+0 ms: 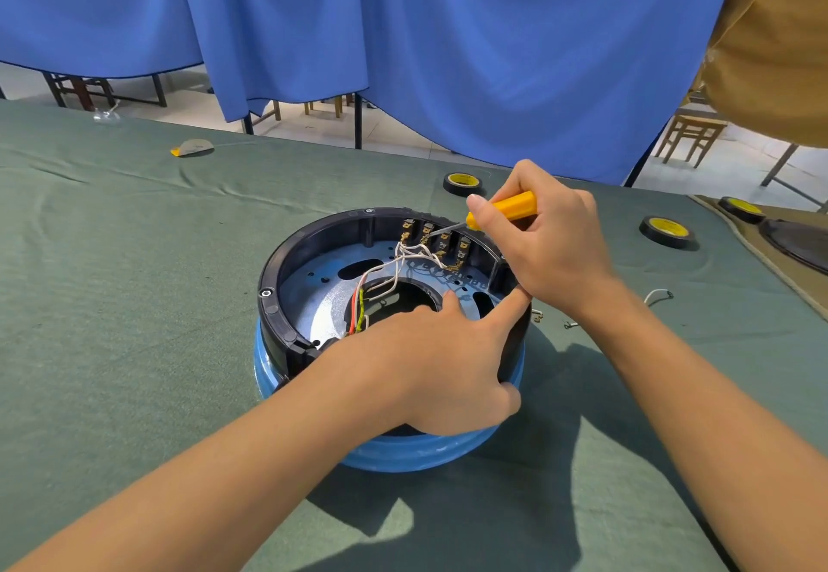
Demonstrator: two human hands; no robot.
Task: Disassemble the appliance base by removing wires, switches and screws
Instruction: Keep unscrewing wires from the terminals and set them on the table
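The round appliance base (278, 302), a black ring over a blue rim, lies upside down on the green cloth. Inside, white wires (403, 258) run from a row of switches (437, 238) on the far wall down to the centre hole, beside red and yellow-green wires (357, 311). My right hand (551, 244) grips a yellow-handled screwdriver (511, 206), its tip at the switch terminals. My left hand (443, 361) holds the base's near right rim, the thumb curled over the edge and the index finger stretched along the rim.
Three black tape rolls with yellow cores lie on the cloth: one behind the base (463, 183), two at the right (667, 231) (741, 208). A loose white wire (657, 296) and small metal bits (571, 325) rest right of the base. Blue curtain hangs behind the table.
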